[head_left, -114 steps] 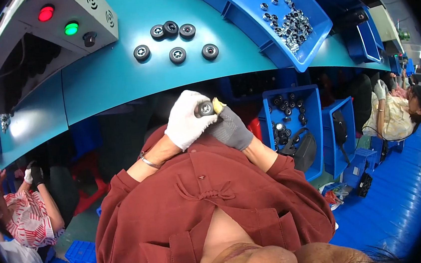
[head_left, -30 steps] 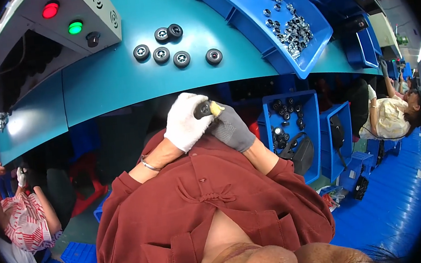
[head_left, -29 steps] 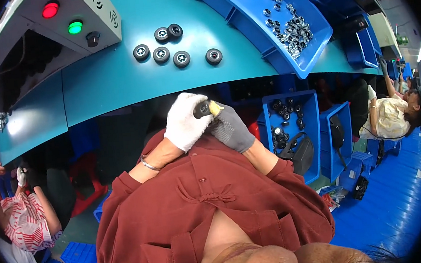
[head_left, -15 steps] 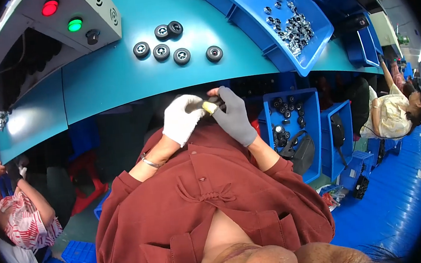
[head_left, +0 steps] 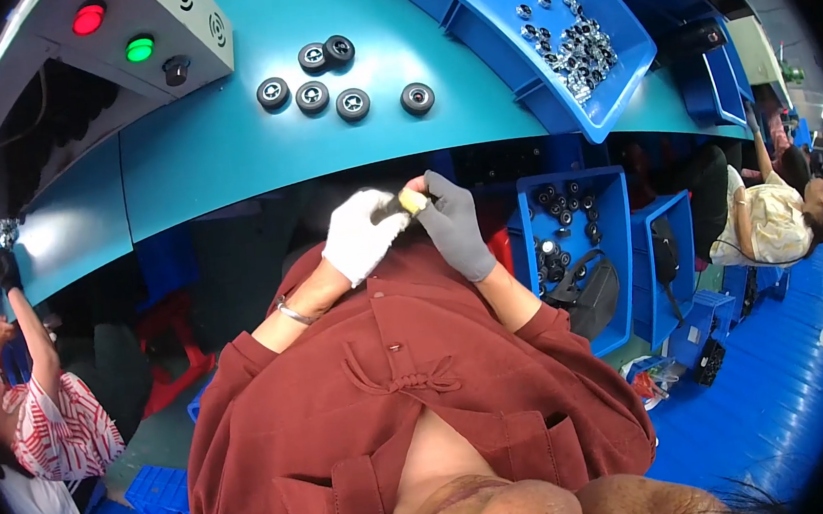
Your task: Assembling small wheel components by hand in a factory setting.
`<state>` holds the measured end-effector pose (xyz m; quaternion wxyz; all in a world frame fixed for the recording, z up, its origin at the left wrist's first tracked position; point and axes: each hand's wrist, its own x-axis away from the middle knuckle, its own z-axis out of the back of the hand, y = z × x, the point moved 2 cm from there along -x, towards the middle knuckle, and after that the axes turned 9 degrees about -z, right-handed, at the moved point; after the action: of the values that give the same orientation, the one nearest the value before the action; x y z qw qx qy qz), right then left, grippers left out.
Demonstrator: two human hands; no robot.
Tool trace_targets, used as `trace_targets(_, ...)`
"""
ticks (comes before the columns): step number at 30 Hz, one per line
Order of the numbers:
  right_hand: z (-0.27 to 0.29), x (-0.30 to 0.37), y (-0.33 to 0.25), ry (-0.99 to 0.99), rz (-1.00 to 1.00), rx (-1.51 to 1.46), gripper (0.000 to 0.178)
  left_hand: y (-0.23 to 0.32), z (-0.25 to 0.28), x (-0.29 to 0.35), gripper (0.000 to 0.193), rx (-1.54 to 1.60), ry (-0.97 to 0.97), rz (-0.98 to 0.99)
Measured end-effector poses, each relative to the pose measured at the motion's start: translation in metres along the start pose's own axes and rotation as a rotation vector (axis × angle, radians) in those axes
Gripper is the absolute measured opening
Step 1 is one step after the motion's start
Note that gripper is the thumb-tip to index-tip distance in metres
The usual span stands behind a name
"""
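Observation:
My left hand (head_left: pixel 363 234), in a white glove, is closed with thumb and fingertips pinched toward the right hand. My right hand (head_left: pixel 453 226), in a grey glove with a bare fingertip showing, is closed too, its fingers curled in. A yellow piece (head_left: pixel 413 201) sits at the right thumb's tip; whether it is a wrap or a held part I cannot tell. Something dark shows between the hands, mostly hidden by the fingers. Both hands meet in front of my body, just short of the table edge. Beyond them, several small black wheels (head_left: pixel 353 104) with silver hubs lie on the teal table (head_left: pixel 225 136).
A blue bin (head_left: pixel 605 122) with shiny chrome parts (head_left: pixel 585 56) stands at the back right. A lower blue crate (head_left: pixel 618 327) holds wheels and a dark bag (head_left: pixel 591 300). A grey machine (head_left: pixel 208 59) with lit buttons stands back left. Co-workers sit at both sides.
My hands have drawn slightly closer, the right fingers curling in over the dark item. At the left, a co-worker's dark-gloved hand has reached up to the table.

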<state>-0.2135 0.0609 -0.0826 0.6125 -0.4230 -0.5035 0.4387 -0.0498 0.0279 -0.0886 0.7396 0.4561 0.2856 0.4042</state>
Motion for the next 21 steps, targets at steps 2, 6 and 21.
trace_targets(2, 0.000, -0.001, -0.002, -0.007, -0.040, -0.022, 0.014, -0.003, -0.005, 0.004, 0.029, 0.012, 0.033, -0.026)
trace_targets(6, 0.001, -0.003, 0.004, -0.020, -0.163, -0.140, 0.018, -0.002, -0.008, 0.002, 0.026, 0.061, 0.059, -0.035)
trace_targets(21, 0.031, -0.083, -0.135, 0.360, 0.812, 0.587, 0.016, 0.061, 0.072, -0.038, 0.048, -0.527, 0.483, -0.472)
